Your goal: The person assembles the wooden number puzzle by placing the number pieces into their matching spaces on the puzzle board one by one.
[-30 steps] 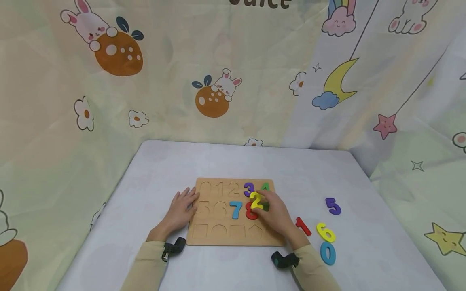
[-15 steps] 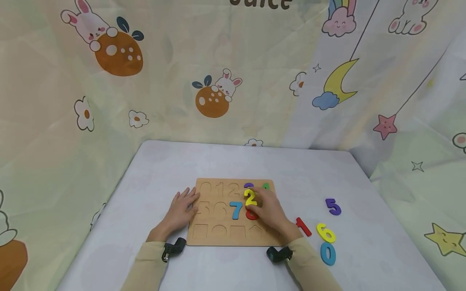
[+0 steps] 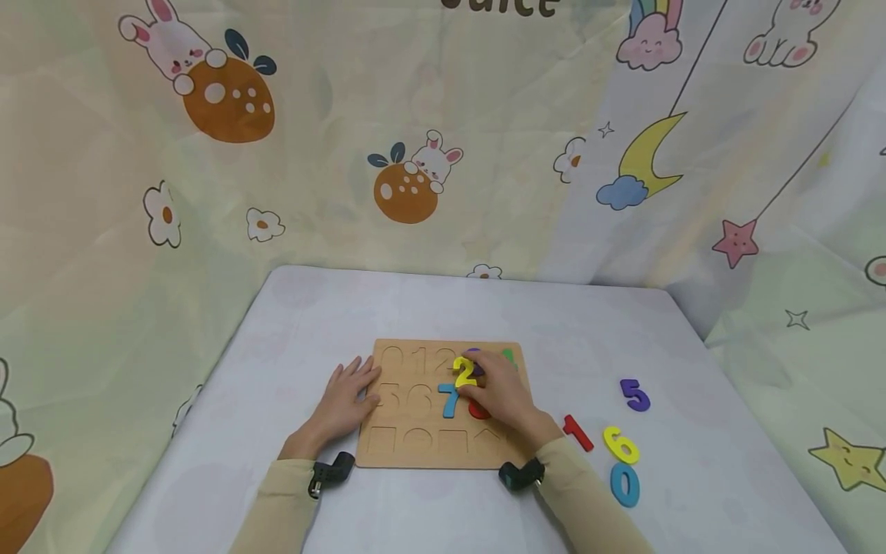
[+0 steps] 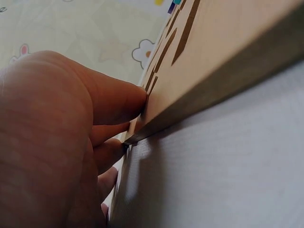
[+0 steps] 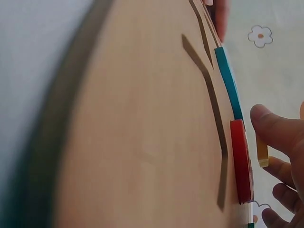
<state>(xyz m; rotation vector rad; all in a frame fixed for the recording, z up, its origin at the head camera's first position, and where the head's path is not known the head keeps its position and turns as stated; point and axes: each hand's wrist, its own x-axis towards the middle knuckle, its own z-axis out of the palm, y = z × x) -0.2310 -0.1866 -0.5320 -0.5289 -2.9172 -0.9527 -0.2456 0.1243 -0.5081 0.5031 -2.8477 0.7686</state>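
Observation:
My right hand pinches a yellow number 2 between thumb and fingers, above the wooden puzzle board. In the right wrist view the yellow piece is apart from the board, near the red 8. A blue 7 sits in the middle row, partly under the 2. The purple 3 and green 4 are partly hidden by the right hand. My left hand rests at the board's left edge, its fingers extended; the thumb touches the board's top face.
Right of the board lie a red 1, a purple 5, a yellow 6 and a blue 0. The white table meets a printed cloth backdrop.
My right hand has carried the yellow 2 leftward and slightly toward the top row, from over the 8 to near the 7. The left hand stays put.

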